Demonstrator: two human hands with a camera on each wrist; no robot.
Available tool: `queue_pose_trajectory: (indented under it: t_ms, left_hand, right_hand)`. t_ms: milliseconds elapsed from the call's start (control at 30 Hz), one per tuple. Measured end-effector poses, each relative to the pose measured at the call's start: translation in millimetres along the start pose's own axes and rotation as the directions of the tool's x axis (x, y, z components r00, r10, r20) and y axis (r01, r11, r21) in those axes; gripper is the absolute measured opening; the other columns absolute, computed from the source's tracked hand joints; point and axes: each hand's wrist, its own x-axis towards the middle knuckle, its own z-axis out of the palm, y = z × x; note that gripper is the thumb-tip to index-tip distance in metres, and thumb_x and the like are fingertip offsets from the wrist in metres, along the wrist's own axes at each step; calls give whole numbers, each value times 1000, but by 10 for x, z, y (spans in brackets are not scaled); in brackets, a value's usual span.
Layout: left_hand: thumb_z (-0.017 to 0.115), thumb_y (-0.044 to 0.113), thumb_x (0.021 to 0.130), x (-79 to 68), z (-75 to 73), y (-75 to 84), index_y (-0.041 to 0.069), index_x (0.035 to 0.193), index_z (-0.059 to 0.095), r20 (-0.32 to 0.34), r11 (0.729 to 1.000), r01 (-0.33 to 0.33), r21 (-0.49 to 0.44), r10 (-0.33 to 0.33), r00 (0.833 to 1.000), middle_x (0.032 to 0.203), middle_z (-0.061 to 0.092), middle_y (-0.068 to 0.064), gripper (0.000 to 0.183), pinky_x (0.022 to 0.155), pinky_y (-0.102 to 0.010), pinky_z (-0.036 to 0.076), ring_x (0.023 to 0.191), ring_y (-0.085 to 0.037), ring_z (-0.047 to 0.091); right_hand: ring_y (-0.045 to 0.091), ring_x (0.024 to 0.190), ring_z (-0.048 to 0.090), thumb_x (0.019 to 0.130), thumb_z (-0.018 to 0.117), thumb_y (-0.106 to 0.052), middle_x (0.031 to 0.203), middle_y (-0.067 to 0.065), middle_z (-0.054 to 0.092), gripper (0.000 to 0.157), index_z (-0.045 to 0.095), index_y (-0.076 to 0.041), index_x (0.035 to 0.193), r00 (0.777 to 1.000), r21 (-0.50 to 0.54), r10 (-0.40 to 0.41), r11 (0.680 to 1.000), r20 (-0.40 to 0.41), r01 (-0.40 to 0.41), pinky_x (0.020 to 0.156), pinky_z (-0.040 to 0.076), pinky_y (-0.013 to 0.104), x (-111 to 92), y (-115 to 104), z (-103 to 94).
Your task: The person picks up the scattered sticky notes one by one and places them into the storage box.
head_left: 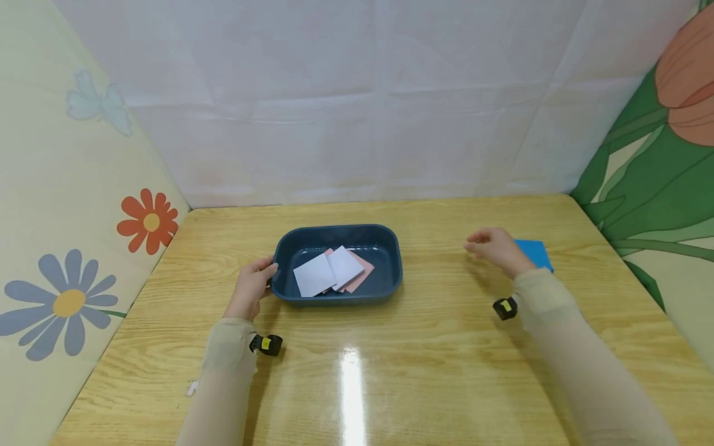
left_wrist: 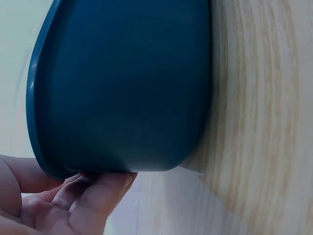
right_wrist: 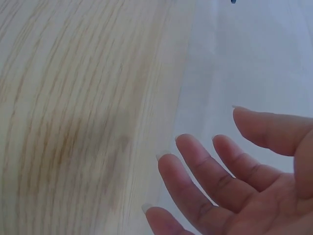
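A dark blue rectangular plastic bin (head_left: 338, 300) stands on the wooden table. Inside it lie square white paper pads (head_left: 314, 275) overlapping pink ones (head_left: 362, 280). My left hand (head_left: 252, 286) grips the bin's left end; in the left wrist view the thumb is at the rim and the fingers (left_wrist: 105, 196) lie against the outer wall. Off to the right, my right hand (head_left: 495, 248) hovers above the table with loosely bent fingers and nothing in them. Just beyond that wrist lies a bright blue square pad (head_left: 537, 253), partly covered by the hand and sleeve.
The wooden table (head_left: 429, 347) meets a white cloth backdrop (head_left: 357, 155) along its back edge. Flower-painted panels rise at the left (head_left: 67, 186) and the right (head_left: 669, 204). A small white scrap (head_left: 192, 388) lies beside the left sleeve.
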Motion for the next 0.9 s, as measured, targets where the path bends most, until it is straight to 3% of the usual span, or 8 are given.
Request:
queue_pose_trajectory:
  t_ms: [133, 367, 900]
  left_hand:
    - [38, 15, 106, 4, 5, -2, 1, 149, 36, -1, 1000, 5, -7, -5, 1000, 145, 43, -19, 45, 97, -38, 45, 119, -27, 48]
    - [38, 14, 106, -8, 7, -3, 0, 149, 34, -1, 1000, 12, -21, -12, 1000, 146, 42, -20, 45, 100, -42, 42, 122, -29, 46]
    - [38, 14, 106, -7, 3, -2, 0, 149, 34, 9, 1000, 9, -22, -9, 1000, 148, 39, -20, 45, 103, -44, 41, 126, -30, 44]
  right_hand:
    - [42, 103, 54, 99, 55, -20, 123, 33, 50, 48, 45, 16, 129, 1000, -21, -1, 1000, -11, 1, 92, 45, 53, 7, 39, -11]
    - [47, 117, 46, 101, 52, -19, 132, 36, 44, 49, 41, 16, 134, 1000, -47, 13, 999, 1, -13, 97, 40, 56, -29, 41, -23]
    - [50, 121, 41, 101, 51, -15, 133, 38, 42, 49, 39, 18, 135, 1000, -60, 8, 998, -11, -9, 100, 36, 59, -62, 152, -110]
